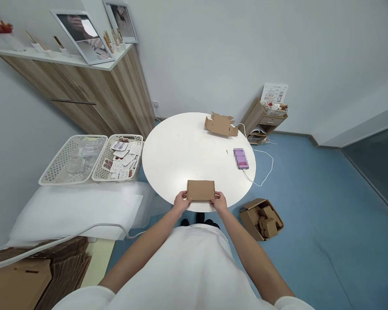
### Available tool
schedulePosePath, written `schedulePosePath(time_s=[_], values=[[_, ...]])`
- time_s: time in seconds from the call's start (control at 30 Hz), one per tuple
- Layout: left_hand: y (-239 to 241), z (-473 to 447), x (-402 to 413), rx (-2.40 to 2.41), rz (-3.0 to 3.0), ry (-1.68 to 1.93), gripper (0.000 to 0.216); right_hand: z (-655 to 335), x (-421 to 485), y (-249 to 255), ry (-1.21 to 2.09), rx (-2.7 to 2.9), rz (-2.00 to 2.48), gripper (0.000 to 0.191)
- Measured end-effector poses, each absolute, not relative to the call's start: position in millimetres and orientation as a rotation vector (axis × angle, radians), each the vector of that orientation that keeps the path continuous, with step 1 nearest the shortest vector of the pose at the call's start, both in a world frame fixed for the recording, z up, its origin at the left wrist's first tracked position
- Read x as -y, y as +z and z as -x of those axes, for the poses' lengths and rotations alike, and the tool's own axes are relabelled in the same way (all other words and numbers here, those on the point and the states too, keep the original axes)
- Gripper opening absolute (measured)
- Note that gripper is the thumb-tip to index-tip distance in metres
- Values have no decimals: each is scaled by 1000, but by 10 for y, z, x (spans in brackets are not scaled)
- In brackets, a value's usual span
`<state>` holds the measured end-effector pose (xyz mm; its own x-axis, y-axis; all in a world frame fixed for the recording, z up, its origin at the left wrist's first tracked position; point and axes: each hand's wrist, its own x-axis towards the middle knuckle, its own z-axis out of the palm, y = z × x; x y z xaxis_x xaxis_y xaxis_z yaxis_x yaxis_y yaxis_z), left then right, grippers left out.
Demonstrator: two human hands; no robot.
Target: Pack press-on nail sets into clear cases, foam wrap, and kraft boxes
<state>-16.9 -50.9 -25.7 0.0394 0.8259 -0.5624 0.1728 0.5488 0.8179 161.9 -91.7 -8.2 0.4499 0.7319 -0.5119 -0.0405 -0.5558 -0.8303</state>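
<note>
A small, flat brown cardboard box point(201, 190) with its lid closed is at the near edge of the round white table point(168, 150). My left hand point(181, 202) grips its left side near the front corner, thumb on the front and fingers around the side. On the opposite side my right hand point(219, 202) grips the box in the same way. Toward the far right of the table lies an unfolded cardboard box blank point(221, 125) with its flaps raised. Nearer, on the right, is a blurred-out purple phone-like object point(241, 159) with a white cable.
Left of the table stand two white baskets, one with clear plastic point(73, 159), one with cards and packets point(119, 159). Flattened cardboard point(61, 271) is stacked at lower left. An open carton point(261, 218) holding small boxes sits on the floor at right. A wooden cabinet point(126, 86) stands behind.
</note>
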Motion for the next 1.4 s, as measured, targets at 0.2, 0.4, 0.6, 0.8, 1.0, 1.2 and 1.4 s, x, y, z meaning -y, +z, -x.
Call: schedulePosePath(time_s=[0.2,0.4,0.6,0.8,1.0,1.2,1.4], values=[[-177,312,471,-1565,-1252,512,47,-1739,960,-8,1200,702,1951,43],[-129,406,359,-1584,-1260,483,47,-1894,1001,154,1343,697,1990,57],[-183,399,279,-1564,-1218,485,44,-1913,793,150,1381,691,1980,39],[-135,368,283,-1522,-1300,485,31,-1804,722,15,1320,682,1973,34],[-60,339,331,-1552,-1406,486,34,-1807,752,-24,1295,668,1971,31],[-68,281,396,-1524,-1459,524,48,-1799,792,-33,1251,675,1989,35],[-60,142,401,-1500,-1379,634,52,-1831,817,146,1195,653,1915,37]])
